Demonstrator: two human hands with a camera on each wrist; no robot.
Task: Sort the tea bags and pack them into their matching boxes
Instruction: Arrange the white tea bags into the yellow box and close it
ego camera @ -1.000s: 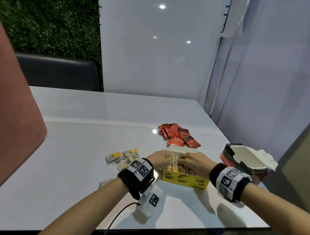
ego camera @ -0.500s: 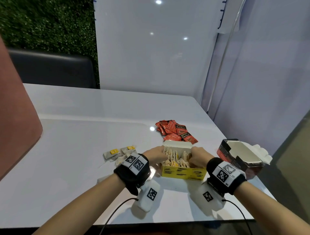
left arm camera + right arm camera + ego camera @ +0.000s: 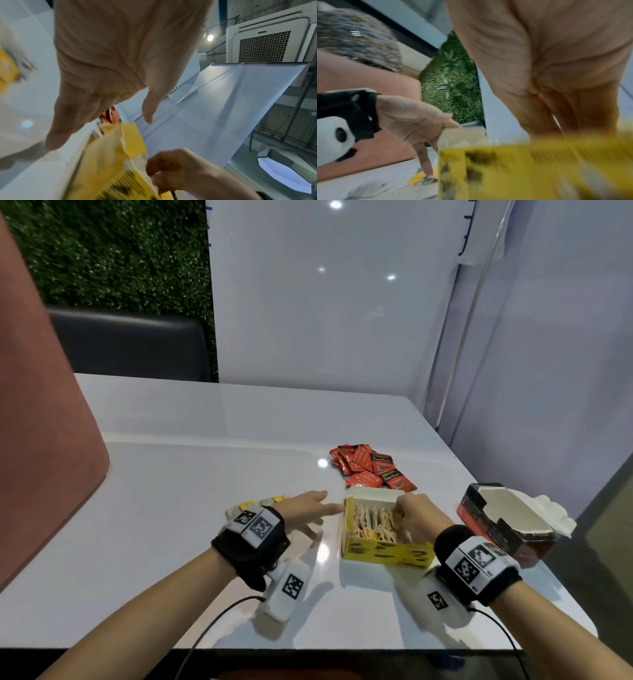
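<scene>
Yellow box (image 3: 383,549) near table front edge, tea bags upright inside. Right hand (image 3: 416,517) curled into the box, probably tidying the row; grasp not clear. Left hand (image 3: 305,510) relaxed, empty, beside loose yellow-tagged bags (image 3: 248,505), likely next.

glossy white table (image 3: 191,508); matt cardboard yellow box (image 3: 383,554); shiny red foil sachets (image 3: 371,467)

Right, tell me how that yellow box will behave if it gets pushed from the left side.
The yellow box is thin card packed with paper tea bags, so it is probably light and would slide on the glossy table. It sits low and wide, so tipping seems unlikely. The right hand inside it may brace it.
</scene>
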